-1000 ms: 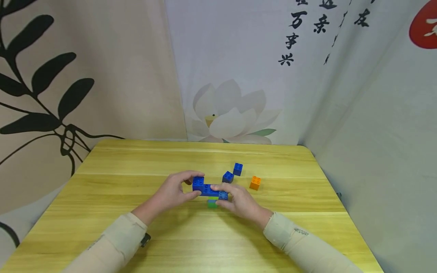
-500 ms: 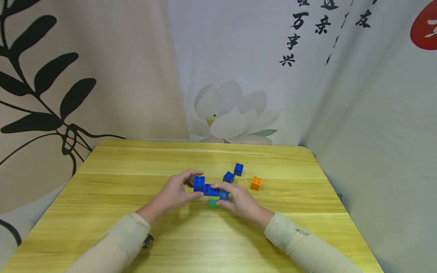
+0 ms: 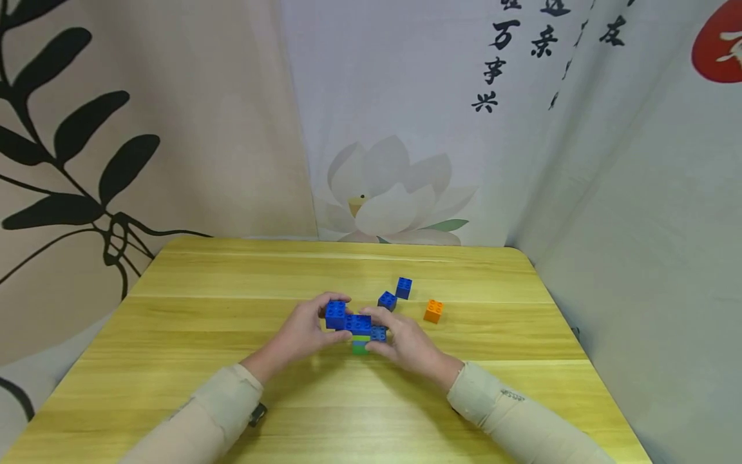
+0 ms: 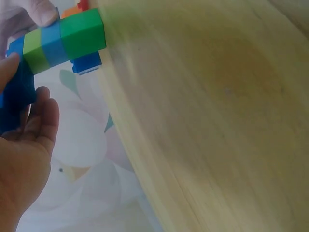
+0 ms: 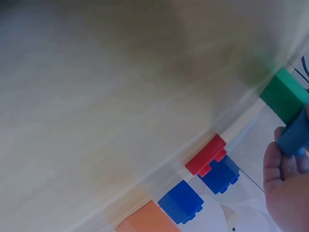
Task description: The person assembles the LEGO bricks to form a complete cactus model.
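Observation:
In the head view a stack of toy building bricks stands mid-table: a green brick (image 3: pixel 359 350) at the bottom, a light blue layer, a lime brick (image 4: pixel 37 51), then dark blue bricks (image 3: pixel 361 325) across the top. At their left end sits a raised blue brick (image 3: pixel 335 314). My left hand (image 3: pixel 307 332) grips this left end between thumb and fingers. From the other side my right hand (image 3: pixel 408 341) pinches the lighter blue brick (image 3: pixel 379 333) jutting from the stack. Fingers partly hide the joints between bricks.
Behind the right hand lie two loose blue bricks (image 3: pixel 387 300) and an orange brick (image 3: pixel 433 311). A red brick (image 5: pixel 206 155) shows beside them in the right wrist view. The wooden table (image 3: pixel 261 270) ends at a printed curtain (image 3: pixel 406 116).
My left hand has shifted slightly right along the blue bricks, and the top blue part has turned and tilted a little. The right hand keeps its hold almost unmoved.

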Tool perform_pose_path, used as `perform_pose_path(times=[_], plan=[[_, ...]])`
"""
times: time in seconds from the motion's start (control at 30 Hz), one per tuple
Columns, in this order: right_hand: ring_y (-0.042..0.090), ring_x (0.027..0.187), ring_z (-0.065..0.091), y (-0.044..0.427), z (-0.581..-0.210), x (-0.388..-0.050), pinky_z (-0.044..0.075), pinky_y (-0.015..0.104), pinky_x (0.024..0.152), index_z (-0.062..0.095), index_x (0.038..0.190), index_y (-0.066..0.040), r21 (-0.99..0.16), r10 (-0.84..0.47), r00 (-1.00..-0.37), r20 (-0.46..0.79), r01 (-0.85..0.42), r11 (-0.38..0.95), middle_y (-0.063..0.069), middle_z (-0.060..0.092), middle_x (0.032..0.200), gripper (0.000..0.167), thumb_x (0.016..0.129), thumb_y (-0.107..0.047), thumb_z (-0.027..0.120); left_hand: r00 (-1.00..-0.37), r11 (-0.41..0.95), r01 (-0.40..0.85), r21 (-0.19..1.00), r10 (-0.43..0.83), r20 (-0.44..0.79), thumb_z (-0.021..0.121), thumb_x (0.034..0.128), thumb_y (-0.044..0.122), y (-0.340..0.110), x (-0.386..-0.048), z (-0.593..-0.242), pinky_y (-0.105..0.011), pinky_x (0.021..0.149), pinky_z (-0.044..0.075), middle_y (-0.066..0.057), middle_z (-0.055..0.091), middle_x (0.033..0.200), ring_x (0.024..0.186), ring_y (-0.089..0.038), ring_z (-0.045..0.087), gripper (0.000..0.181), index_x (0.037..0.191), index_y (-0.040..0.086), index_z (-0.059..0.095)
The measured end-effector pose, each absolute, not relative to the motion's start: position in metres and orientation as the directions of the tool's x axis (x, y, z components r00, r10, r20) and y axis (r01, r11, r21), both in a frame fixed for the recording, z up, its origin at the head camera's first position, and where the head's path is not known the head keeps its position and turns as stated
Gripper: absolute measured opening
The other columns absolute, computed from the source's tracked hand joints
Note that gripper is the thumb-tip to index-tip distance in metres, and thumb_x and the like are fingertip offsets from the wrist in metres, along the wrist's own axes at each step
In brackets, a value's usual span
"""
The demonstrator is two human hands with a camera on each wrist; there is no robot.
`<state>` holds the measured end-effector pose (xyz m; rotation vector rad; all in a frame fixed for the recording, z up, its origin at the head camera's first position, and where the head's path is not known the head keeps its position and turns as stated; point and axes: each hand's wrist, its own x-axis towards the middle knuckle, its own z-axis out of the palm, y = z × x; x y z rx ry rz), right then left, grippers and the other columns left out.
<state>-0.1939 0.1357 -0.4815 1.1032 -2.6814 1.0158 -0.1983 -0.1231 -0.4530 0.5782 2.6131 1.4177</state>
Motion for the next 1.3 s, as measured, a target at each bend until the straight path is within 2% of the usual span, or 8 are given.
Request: perform_pose_path(times=[0.13, 0.23, 0.47, 0.67, 0.87, 1.0, 1.17, 1.3], plan=[[0.027, 0.129, 0.071, 0.136, -0.477, -0.190, 0.058, 0.047, 0.108, 0.041, 0.159, -0.023, -0.599, -0.572, -0.793, 0.209, -0.566, 0.566, 0.013, 0.070, 0.143, 0.074, 0.097, -0.023, 0.082, -0.924, 0.486, 0.274, 0.830, 0.372, 0.087, 0.091, 0.0871, 0.014, -0.121, -0.198, -0.454, -0.024, 0.072, 0.058, -0.004, 0.075, 0.127, 0.099, -0.019, 0.070, 0.067, 0.145, 0.012, 0.059], [0.027, 0.132, 0.068, 0.143, -0.471, -0.188, 0.056, 0.052, 0.110, 0.039, 0.161, -0.024, -0.636, -0.549, -0.819, 0.168, -0.516, 0.574, 0.009, 0.069, 0.144, 0.077, 0.097, -0.029, 0.081, -0.925, 0.485, 0.270, 0.832, 0.370, 0.084, 0.091, 0.0868, 0.014, -0.119, -0.198, -0.454, -0.024, 0.074, 0.058, -0.003, 0.076, 0.128, 0.102, -0.019, 0.070, 0.068, 0.146, 0.011, 0.059], [0.027, 0.121, 0.070, 0.188, -0.458, -0.194, 0.059, 0.054, 0.102, 0.054, 0.153, -0.016, -0.613, -0.471, -0.837, 0.277, -0.532, 0.585, 0.006, 0.073, 0.134, 0.066, 0.095, -0.027, 0.083, -0.940, 0.506, 0.228, 0.832, 0.338, 0.052, 0.091, 0.0867, 0.016, -0.116, -0.199, -0.454, -0.025, 0.077, 0.055, 0.002, 0.077, 0.126, 0.104, -0.018, 0.068, 0.065, 0.143, 0.017, 0.060], [0.028, 0.109, 0.073, 0.225, -0.460, -0.203, 0.060, 0.053, 0.094, 0.062, 0.143, -0.014, -0.622, -0.371, -0.893, 0.254, -0.445, 0.645, 0.010, 0.076, 0.126, 0.050, 0.097, -0.019, 0.081, -0.944, 0.507, 0.208, 0.836, 0.328, 0.036, 0.091, 0.0865, 0.015, -0.116, -0.198, -0.453, -0.025, 0.072, 0.053, 0.002, 0.076, 0.127, 0.103, -0.019, 0.067, 0.065, 0.144, 0.016, 0.060], [0.028, 0.108, 0.074, 0.235, -0.471, -0.204, 0.061, 0.049, 0.092, 0.067, 0.138, -0.010, -0.591, -0.407, -0.895, 0.182, -0.430, 0.682, 0.011, 0.078, 0.121, 0.045, 0.097, -0.021, 0.081, -0.944, 0.499, 0.199, 0.843, 0.330, 0.027, 0.091, 0.0867, 0.015, -0.117, -0.197, -0.453, -0.026, 0.078, 0.056, 0.003, 0.076, 0.127, 0.106, -0.020, 0.068, 0.066, 0.145, 0.015, 0.060], [0.021, 0.105, 0.074, 0.227, -0.478, -0.204, 0.062, 0.041, 0.091, 0.074, 0.129, -0.012, -0.547, -0.425, -0.899, 0.111, -0.412, 0.729, 0.004, 0.080, 0.116, 0.037, 0.096, -0.027, 0.082, -0.944, 0.489, 0.193, 0.851, 0.330, 0.025, 0.091, 0.0869, 0.015, -0.118, -0.197, -0.454, -0.026, 0.080, 0.056, 0.002, 0.076, 0.128, 0.107, -0.020, 0.068, 0.065, 0.144, 0.016, 0.060], [0.007, 0.085, 0.065, 0.208, -0.483, -0.204, 0.056, 0.030, 0.079, 0.079, 0.114, -0.022, -0.453, -0.410, -0.911, 0.032, -0.379, 0.807, -0.010, 0.077, 0.099, 0.029, 0.092, -0.040, 0.085, -0.944, 0.484, 0.196, 0.853, 0.329, 0.030, 0.091, 0.0871, 0.015, -0.120, -0.198, -0.454, -0.025, 0.072, 0.055, -0.001, 0.076, 0.128, 0.104, -0.020, 0.068, 0.064, 0.143, 0.017, 0.060], [0.004, 0.071, 0.053, 0.196, -0.485, -0.203, 0.045, 0.025, 0.068, 0.080, 0.109, -0.024, -0.367, -0.415, -0.909, 0.043, -0.400, 0.840, -0.016, 0.070, 0.086, 0.030, 0.089, -0.044, 0.087, -0.944, 0.490, 0.197, 0.849, 0.330, 0.029, 0.091, 0.0871, 0.016, -0.120, -0.198, -0.454, -0.025, 0.070, 0.054, 0.000, 0.076, 0.128, 0.103, -0.020, 0.067, 0.064, 0.143, 0.018, 0.060]])
